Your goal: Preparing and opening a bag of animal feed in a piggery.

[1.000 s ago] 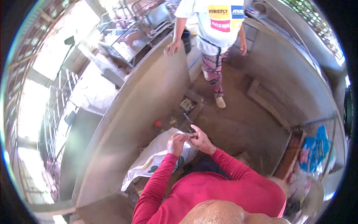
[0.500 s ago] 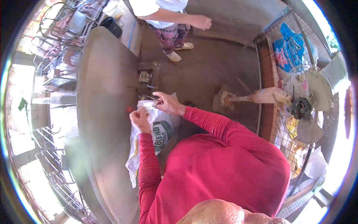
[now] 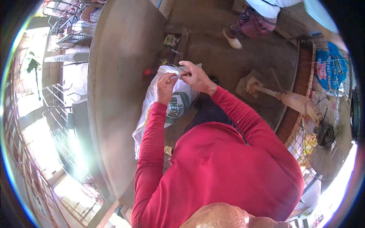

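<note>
A white woven sack (image 3: 176,102) with green print stands in front of me, its loose side hanging to the left. My left hand (image 3: 165,88) is closed, its fingers pinching the sack's upper edge. Close beside it my right hand (image 3: 197,79) is at the same edge, thumb and fingers drawn together on a thin object that I cannot make out. The index finger of that hand sticks out above the sack. The fingertips of both hands nearly meet.
A large curved tabletop (image 3: 118,95) lies to my left. Beyond the sack is a small box (image 3: 170,40) on the floor. To the right stand a fan (image 3: 325,135), a wire cage and a blue bag (image 3: 331,68). Another person's legs (image 3: 256,22) are at the far right.
My view has turned, so the surroundings sit differently. The other person has moved to the right. Both my hands stay at the sack's upper edge and have come closer together.
</note>
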### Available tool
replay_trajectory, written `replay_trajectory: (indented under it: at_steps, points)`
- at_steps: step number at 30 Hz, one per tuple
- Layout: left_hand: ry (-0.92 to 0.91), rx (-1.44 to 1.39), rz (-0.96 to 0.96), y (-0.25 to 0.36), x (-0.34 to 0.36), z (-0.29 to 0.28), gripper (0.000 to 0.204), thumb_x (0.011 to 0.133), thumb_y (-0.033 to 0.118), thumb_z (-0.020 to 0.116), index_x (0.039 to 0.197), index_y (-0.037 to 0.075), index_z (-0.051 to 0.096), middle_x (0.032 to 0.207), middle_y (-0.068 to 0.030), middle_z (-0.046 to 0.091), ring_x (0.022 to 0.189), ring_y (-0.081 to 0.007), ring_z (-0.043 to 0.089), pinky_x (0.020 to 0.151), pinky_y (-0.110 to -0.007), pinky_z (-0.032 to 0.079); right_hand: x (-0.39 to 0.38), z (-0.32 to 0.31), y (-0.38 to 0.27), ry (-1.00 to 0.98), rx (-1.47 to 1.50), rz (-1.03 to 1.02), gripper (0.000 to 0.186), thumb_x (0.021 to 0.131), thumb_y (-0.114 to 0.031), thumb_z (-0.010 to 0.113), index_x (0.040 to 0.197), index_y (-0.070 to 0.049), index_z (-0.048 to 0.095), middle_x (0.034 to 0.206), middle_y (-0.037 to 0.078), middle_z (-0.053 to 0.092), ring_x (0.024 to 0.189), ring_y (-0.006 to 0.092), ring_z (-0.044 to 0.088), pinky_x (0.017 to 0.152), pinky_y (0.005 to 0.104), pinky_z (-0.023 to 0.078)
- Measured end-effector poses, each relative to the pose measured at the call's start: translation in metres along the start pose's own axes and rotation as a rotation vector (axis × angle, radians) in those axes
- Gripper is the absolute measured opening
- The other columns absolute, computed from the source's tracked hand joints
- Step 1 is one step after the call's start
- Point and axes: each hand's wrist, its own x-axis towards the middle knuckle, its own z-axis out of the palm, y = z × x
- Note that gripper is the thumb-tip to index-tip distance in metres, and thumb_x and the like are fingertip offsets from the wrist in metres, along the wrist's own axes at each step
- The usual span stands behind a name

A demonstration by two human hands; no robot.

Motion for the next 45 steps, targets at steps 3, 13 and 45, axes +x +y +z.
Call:
replay_trajectory:
  at_steps: [3,13,45]
  points:
    - [0.031,0.039,-0.015,-0.005,0.0,0.004,0.028,0.092,0.015,0.075,0.117,0.002,0.072,0.105,-0.0096,0.072,0.092,-0.0159,0.069,0.079,-0.03,0.054,-0.003,0.004,0.0,0.034,-0.106,-0.051,0.058,0.093,-0.005,0.067,0.146,0.0,0.044,0.116,0.009,0.065,0.104,0.0145,0.064,0.092,0.0299,0.052]
    - [0.105,-0.031,-0.116,0.005,-0.013,0.013,0.021,0.097,0.018,0.07,0.102,-0.002,0.068,0.093,-0.0078,0.071,0.085,-0.0162,0.065,0.078,-0.033,0.054,-0.035,-0.018,-0.031,0.026,-0.102,-0.081,0.043,0.095,-0.005,0.062,0.136,0.004,0.056,0.118,0.012,0.067,0.106,0.0141,0.064,0.094,0.0302,0.051]
    - [0.028,-0.016,-0.164,-0.005,-0.013,0.0,0.022,0.091,0.02,0.074,0.097,-0.002,0.073,0.083,-0.0011,0.071,0.073,-0.0085,0.062,0.069,-0.026,0.052,-0.074,0.016,-0.024,-0.004,-0.979,-0.286,0.014,0.097,-0.008,0.049,0.106,-0.001,0.057,0.078,0.02,0.069,0.072,0.0381,0.072,0.06,0.0473,0.058]
